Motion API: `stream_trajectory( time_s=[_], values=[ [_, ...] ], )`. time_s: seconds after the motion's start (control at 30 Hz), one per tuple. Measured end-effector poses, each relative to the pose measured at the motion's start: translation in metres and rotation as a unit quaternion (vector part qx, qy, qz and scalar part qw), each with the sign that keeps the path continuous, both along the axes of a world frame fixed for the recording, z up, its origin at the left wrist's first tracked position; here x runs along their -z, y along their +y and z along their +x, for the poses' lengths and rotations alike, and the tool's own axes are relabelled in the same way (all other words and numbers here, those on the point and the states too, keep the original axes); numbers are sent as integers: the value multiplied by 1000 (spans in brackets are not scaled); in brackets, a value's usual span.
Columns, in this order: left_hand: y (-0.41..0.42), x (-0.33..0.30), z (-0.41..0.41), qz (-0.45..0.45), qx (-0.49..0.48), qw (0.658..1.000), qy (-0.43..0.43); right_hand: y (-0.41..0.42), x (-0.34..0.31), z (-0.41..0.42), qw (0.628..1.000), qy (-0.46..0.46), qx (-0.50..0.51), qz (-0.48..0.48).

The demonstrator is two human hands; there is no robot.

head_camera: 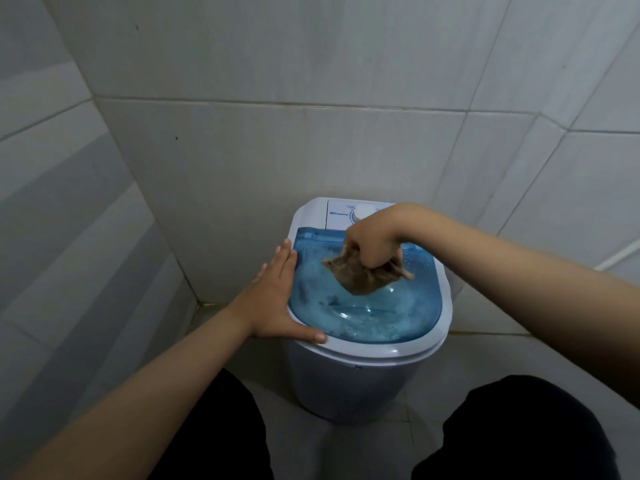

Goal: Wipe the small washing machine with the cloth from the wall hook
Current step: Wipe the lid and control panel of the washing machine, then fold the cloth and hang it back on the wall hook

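The right hand (372, 242), just right of frame centre, is fisted around a brown cloth (360, 275) that hangs below its knuckles onto the blue lid (363, 317) of the small washing machine (349, 386). The left hand (277, 296) lies flat, fingers spread, on the lid's left edge.

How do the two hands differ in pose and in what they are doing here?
The left hand lies open and flat on the washing machine's rim; the right hand is fisted around the brown cloth. The left holds nothing; the right holds the cloth over the blue lid. Both are bare.
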State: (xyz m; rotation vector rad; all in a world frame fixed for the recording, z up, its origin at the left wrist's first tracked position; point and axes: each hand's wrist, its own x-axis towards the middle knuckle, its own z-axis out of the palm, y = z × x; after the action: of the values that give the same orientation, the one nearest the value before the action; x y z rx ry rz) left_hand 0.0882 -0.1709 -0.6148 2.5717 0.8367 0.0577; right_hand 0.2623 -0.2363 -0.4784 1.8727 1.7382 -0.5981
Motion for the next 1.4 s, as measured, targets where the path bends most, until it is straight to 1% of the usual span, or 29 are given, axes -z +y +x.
stream_trajectory(
  time_s=[0.03, 0.07, 0.23, 0.3, 0.43, 0.53, 0.67, 0.8, 0.87, 0.93, 0.97, 1.0, 1.03, 1.07, 1.13, 1.2, 1.3, 1.33, 1.37, 1.4],
  values=[
    [0, 0, 0, 1, 1, 1000, 0, -1, 0, 1, 999, 40, 13, 24],
    [0, 1, 0, 2, 2, 1000, -1, -3, 3, 0, 997, 62, 14, 38],
    [0, 1, 0, 0, 4, 1000, -1, -13, 33, -12, 997, 55, -23, 56],
    [0, 1, 0, 4, 4, 1000, 1, -16, 37, -9, 998, 33, -28, 54],
    [0, 1, 0, 8, 2, 1000, 5, -20, 38, -8, 999, -15, -45, 16],
    [-1, 0, 0, 7, 0, 1000, 8, -18, 40, -13, 995, -71, -69, -11],
    [-2, -2, 0, 7, -1, 1000, 7, -14, 40, -21, 978, -161, -123, -57],
    [-2, -2, 0, 7, -5, 1000, 8, -10, 32, -29, 957, -215, -168, -95],
    [-1, -2, 0, 6, -6, 1000, 9, -9, 21, -27, 958, -226, -151, -93],
    [-1, -2, -1, 5, -5, 1000, 6, -12, 11, -14, 969, -220, -101, -53],
    [-1, -2, -1, 4, -5, 1000, 4, -14, 8, -2, 977, -202, -68, -4],
    [0, -1, -1, 3, -4, 1000, 3, -19, 5, 10, 985, -166, -25, 50],
    [0, -1, -1, 2, -2, 1000, 4, -23, 4, 22, 989, -110, 21, 96],
    [0, -2, -1, 0, -1, 1000, 8, -28, 4, 32, 988, -39, 66, 133],
    [0, -2, -1, -2, -4, 1000, 20, -38, 9, 47, 965, 102, 150, 187],
    [1, -7, 0, -4, -7, 999, 47, -49, 19, 53, 926, 199, 213, 238],
    [0, -21, 6, 27, -10, 996, 87, -56, 34, 55, 859, 292, 261, 332],
    [-3, -26, 10, 33, -11, 997, 73, -56, 37, 54, 829, 331, 287, 349],
    [-6, -29, 15, 33, -19, 999, 28, -55, 40, 53, 794, 376, 319, 356],
    [-10, -32, 24, 20, -38, 998, -48, -52, 42, 54, 759, 418, 350, 357]
  ],
)
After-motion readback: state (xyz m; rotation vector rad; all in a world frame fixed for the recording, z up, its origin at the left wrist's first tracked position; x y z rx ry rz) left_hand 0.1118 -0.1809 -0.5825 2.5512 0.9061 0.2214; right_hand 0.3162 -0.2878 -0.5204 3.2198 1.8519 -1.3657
